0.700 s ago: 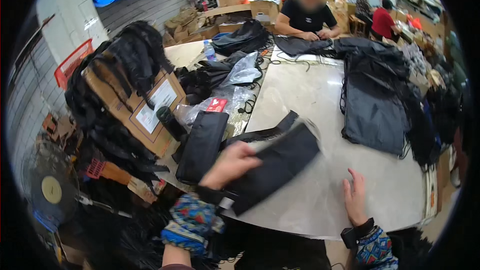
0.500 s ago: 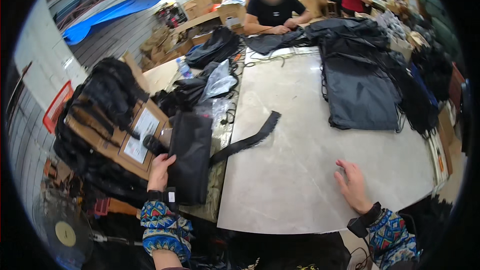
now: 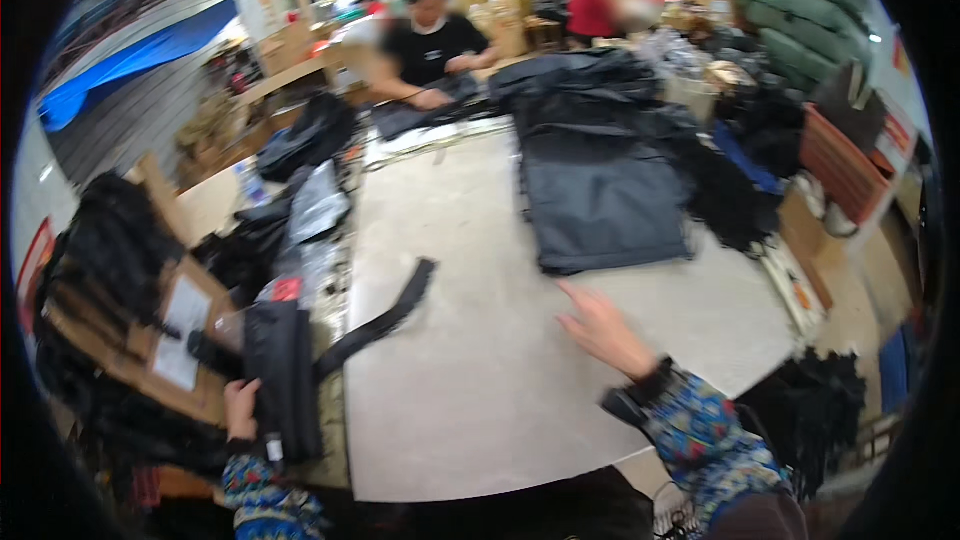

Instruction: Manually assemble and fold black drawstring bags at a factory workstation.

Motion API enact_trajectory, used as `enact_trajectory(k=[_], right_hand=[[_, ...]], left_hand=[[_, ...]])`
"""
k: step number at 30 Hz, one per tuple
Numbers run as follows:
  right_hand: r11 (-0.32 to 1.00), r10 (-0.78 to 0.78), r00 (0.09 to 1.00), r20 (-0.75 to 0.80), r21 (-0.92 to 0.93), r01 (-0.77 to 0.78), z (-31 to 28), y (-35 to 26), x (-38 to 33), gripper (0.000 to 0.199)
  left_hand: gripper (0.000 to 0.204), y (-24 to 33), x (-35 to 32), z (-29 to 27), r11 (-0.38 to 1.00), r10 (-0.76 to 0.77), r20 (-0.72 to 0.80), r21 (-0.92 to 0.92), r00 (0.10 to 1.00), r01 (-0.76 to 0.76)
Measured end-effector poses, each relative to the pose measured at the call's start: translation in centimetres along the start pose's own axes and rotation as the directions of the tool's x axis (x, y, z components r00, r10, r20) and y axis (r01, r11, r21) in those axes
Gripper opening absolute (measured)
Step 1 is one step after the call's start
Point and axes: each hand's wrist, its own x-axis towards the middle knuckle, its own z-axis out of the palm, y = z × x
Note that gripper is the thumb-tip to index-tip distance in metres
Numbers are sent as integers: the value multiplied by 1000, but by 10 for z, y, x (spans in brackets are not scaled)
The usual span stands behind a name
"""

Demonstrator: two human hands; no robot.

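At the left edge of the table, my left hand point(image 3: 240, 408) is closed on the side of a flat, folded black fabric piece point(image 3: 283, 370). A black strip with a frayed edge point(image 3: 385, 325) runs from beside that piece onto the pale tabletop point(image 3: 450, 420). My right hand point(image 3: 608, 332) is over the table with its fingers stretched out and nothing in them. Its fingertips are just short of the lower edge of a stack of flat black fabric bags point(image 3: 610, 210); whether they touch it I cannot tell.
A cardboard box point(image 3: 195, 340) draped with black strips stands at the left. Beyond it lie black cloth, clear plastic and a bottle point(image 3: 250, 185). Across the table a person in black point(image 3: 430, 50) handles dark fabric. More black material point(image 3: 735, 200) heaps along the right side.
The view has swung to the right. My right hand has moved forward and left, up to the bag stack. My left hand stays at the folded black piece, which now appears narrower.
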Motion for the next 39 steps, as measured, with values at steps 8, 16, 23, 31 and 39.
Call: enact_trajectory(k=[8,16,23,31,39], right_hand=[[976,-46,992,-115,-219,20,-30,103,33,21],[967,-163,717,678,255,-21,-95,2,9,32],[856,-346,868,355,-259,447,-20,7,-31,72],[824,-494,803,334,-114,555,2,-30,-62,76],[919,-228,940,253,-264,293,26,-17,-44,76]], left_hand=[[51,6,9,-9,967,181,-141,204,973,-151],[17,198,-194,120,420,855,353,-39,381,-907],[50,160,-299,228,257,563,822,-277,-90,-926],[38,169,-218,250,789,487,684,-78,543,-610],[20,178,-233,176,866,-114,979,15,167,500]])
